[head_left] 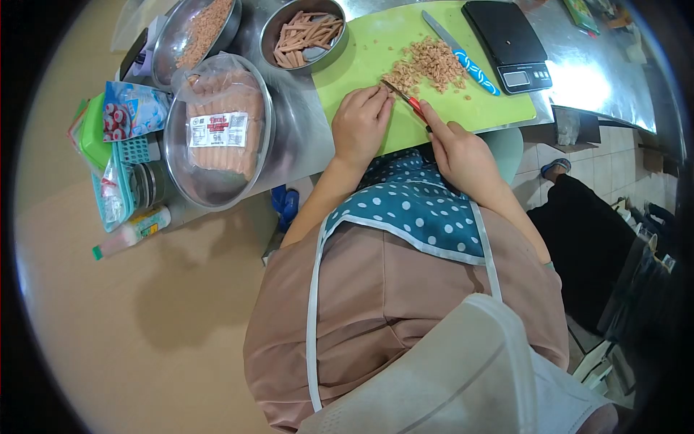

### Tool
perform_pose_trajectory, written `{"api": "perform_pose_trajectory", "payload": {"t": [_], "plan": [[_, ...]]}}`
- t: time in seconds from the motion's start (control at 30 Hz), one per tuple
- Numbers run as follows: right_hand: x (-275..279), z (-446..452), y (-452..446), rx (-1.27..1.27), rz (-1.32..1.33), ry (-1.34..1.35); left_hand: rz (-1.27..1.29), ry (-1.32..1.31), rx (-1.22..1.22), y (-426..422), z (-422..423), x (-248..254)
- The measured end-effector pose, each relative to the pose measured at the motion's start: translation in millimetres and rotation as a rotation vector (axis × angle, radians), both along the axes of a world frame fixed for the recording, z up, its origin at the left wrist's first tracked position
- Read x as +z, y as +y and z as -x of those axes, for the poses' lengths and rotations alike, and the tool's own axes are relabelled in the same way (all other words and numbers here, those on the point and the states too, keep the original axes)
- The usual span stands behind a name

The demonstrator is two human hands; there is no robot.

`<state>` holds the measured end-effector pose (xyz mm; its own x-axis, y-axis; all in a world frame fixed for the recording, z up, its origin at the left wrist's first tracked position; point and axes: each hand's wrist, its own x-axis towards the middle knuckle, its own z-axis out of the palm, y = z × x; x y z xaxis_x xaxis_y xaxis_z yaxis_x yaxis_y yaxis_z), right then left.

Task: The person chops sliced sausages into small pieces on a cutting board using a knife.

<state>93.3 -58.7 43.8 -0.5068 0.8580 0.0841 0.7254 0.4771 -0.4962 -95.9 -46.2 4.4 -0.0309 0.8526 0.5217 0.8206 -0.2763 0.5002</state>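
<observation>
My right hand (459,148) grips a knife with a red handle (417,107), index finger stretched along it. Its dark blade (395,89) reaches the fingertips of my left hand (361,121). Those fingers are bent and pressed together on the green cutting board (499,108); whatever lies under them is hidden. Chopped sausage bits (434,64) are heaped just beyond the blade. A second knife with a blue and white patterned handle (473,72) lies beside the heap.
Sausage strips (307,36) fill a metal bowl behind the board. Left of it, a larger bowl (267,137) holds packed sausages (224,123), and another contains chopped bits (206,32). A black kitchen scale (506,43) stands right. Baskets (134,153) and a bottle (137,230) sit far left.
</observation>
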Motion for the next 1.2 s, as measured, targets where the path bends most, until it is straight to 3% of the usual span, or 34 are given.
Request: {"api": "perform_pose_trajectory", "payload": {"t": [0.47, 0.63, 0.9, 1.2], "plan": [[7.9, -22.1, -18.4, -0.032, 0.072, -0.098, 0.012, -0.056, 0.003, 3.2, -0.2, -4.0], [4.4, -22.7, -13.3, -0.021, 0.036, 0.131, 0.069, -0.075, 0.076, 0.3, -4.7, 4.5], [3.2, -15.7, -6.6, -0.046, 0.046, 0.110, -0.021, 0.084, 0.011, -0.6, -1.8, -3.9], [-0.5, -10.8, -6.5, -0.015, 0.041, 0.107, -0.039, 0.046, -0.014, 1.7, -0.7, -5.8]]}}
